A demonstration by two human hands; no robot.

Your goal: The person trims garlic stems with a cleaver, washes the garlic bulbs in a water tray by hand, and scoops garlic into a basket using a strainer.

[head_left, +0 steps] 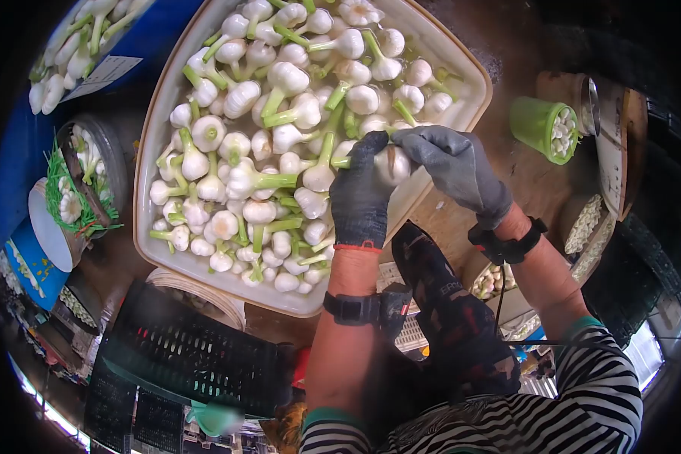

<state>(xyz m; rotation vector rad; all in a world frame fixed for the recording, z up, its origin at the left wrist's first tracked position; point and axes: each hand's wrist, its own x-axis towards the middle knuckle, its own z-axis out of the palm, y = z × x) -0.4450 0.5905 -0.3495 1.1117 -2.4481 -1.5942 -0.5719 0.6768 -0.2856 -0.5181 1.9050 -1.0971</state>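
Note:
A garlic bulb [392, 166] with a brownish mark and a short green stem is held in my gloved left hand [360, 189], above the right side of a white tub [175, 266]. The fingers of my gloved right hand [455, 168] are pinched together against the bulb's upper right side; what lies between their tips is hidden. Many garlic bulbs [238, 178] with trimmed green stems sit in water in the tub below.
A green cup [533, 127] with white pieces stands at right. Dark plastic crates [193, 348] are at lower left. On the left, a bucket [113, 163] holds garlic and green netting. More garlic [83, 49] lies at upper left by a blue surface.

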